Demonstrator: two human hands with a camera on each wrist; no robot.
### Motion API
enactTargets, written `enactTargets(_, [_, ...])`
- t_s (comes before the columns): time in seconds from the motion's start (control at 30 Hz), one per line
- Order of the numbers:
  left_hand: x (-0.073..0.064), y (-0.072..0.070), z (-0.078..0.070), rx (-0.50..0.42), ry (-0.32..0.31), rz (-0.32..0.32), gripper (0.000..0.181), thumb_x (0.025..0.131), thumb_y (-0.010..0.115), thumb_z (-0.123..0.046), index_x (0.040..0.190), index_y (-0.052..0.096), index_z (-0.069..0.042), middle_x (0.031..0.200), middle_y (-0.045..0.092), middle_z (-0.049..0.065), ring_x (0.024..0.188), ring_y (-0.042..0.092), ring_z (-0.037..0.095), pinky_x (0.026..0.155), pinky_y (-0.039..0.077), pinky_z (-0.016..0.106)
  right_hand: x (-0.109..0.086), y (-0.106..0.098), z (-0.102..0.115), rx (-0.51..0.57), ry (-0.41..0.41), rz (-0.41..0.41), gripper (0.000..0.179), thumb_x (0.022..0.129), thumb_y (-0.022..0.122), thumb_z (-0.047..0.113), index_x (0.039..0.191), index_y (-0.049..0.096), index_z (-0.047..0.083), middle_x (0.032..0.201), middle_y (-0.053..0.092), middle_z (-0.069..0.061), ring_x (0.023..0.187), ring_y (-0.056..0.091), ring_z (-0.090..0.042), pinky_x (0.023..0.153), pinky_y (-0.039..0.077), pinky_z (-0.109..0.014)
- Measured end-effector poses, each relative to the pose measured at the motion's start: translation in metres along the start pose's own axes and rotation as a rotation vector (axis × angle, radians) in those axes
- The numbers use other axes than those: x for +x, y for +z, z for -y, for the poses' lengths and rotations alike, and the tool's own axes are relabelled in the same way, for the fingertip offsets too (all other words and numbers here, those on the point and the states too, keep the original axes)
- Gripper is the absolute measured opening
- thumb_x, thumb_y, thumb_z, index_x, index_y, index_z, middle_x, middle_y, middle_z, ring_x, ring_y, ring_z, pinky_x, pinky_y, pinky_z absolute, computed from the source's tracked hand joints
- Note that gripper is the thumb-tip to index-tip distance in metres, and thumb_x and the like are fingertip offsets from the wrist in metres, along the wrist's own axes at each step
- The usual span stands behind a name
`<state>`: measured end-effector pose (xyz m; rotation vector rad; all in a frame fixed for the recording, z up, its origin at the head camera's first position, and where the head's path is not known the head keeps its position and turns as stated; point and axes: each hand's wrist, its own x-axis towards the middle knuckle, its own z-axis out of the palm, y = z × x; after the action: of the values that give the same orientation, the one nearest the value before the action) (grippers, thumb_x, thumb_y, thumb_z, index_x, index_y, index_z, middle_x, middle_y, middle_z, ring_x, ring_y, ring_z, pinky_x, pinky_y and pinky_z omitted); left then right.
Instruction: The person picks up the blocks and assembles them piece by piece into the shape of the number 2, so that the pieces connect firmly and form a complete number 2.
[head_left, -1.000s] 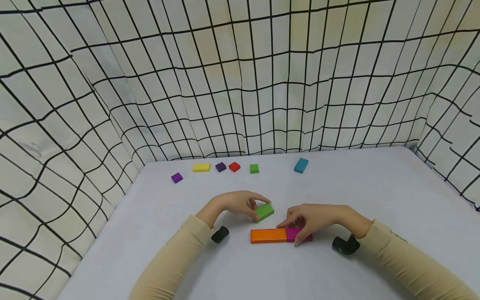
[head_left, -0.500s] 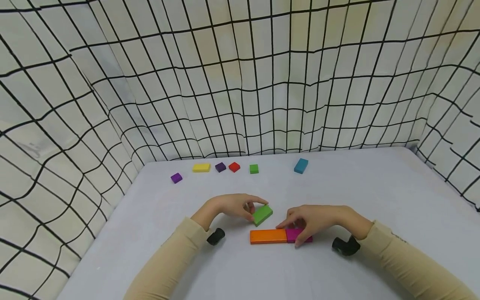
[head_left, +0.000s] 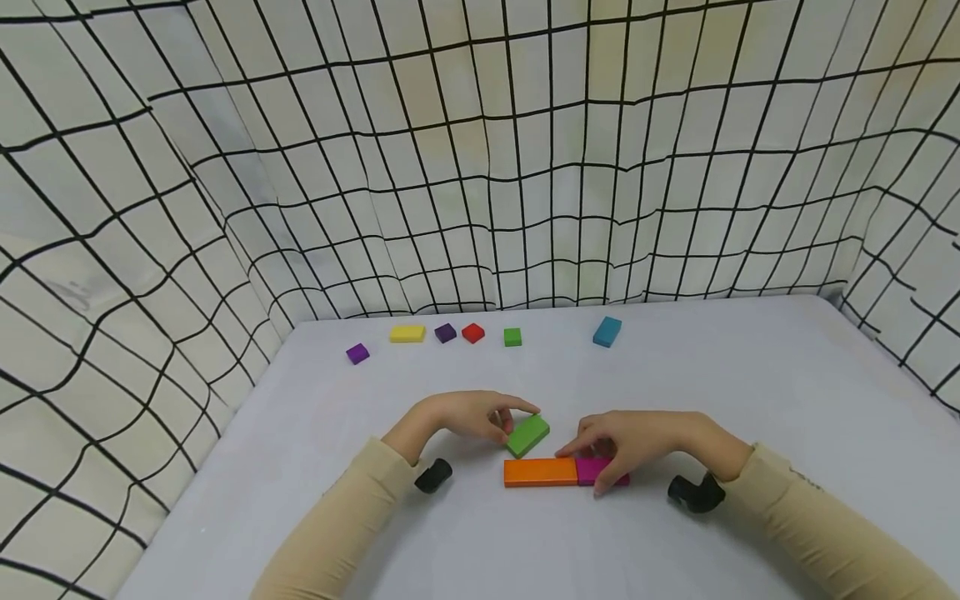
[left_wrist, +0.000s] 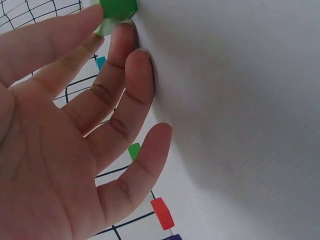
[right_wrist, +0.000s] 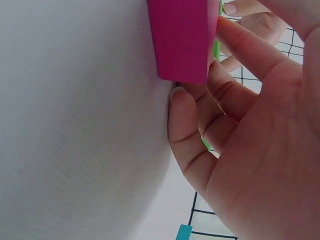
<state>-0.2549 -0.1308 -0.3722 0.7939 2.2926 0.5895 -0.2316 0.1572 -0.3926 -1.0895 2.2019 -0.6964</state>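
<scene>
My left hand (head_left: 472, 414) pinches a green rectangular block (head_left: 529, 436) by its ends, between thumb and forefinger. The block sits at a slant just behind an orange block (head_left: 540, 473). In the left wrist view, the green block (left_wrist: 118, 10) shows only in part at the top, and the other fingers are loosely bent by the white surface. My right hand (head_left: 637, 439) holds a magenta block (head_left: 589, 472) between thumb and fingers. That block lies end to end with the orange one, in one straight row. Up close in the right wrist view, the magenta block (right_wrist: 182, 40) stands out.
Along the far edge of the white table (head_left: 720, 358) lie a purple block (head_left: 357, 353), a yellow block (head_left: 407, 334), a dark purple block (head_left: 446, 333), a red block (head_left: 473, 333), a small green block (head_left: 512, 337) and a blue block (head_left: 607, 332). Black netting (head_left: 551, 167) surrounds the table's back and sides.
The left hand has brought the green block a little nearer to the orange block and turned it to a steeper slant. The right hand and the magenta block have stayed put.
</scene>
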Motion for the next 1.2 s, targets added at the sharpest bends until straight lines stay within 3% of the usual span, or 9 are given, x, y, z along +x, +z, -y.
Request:
enactTargets(0.27, [0.0019, 0.0021, 0.0006, 0.013, 0.033, 0.006, 0.056, 0.099, 0.064, -0.003, 0.151, 0.052, -0.019, 0.103, 0.062, -0.004, 0.111, 0.059, 0.021, 0.098, 0.049, 0.035, -0.0009, 0.0006, -0.0002, -0.012, 0.008, -0.003, 0.051, 0.088, 0.083, 0.029, 0.136, 0.069, 0.021, 0.095, 0.053, 0.008, 0.093, 0.051, -0.011, 0.077, 0.042, -0.026])
enactTargets(1.2, [-0.0012, 0.0046, 0.0017, -0.033, 0.057, -0.028, 0.054, 0.098, 0.069, -0.009, 0.149, 0.053, -0.016, 0.097, 0.062, -0.004, 0.104, 0.060, 0.017, 0.093, 0.048, 0.032, -0.0008, -0.0005, 0.0025, -0.028, -0.014, -0.003, 0.051, 0.088, 0.082, 0.030, 0.136, 0.069, 0.019, 0.095, 0.053, 0.008, 0.092, 0.050, -0.011, 0.076, 0.042, -0.026])
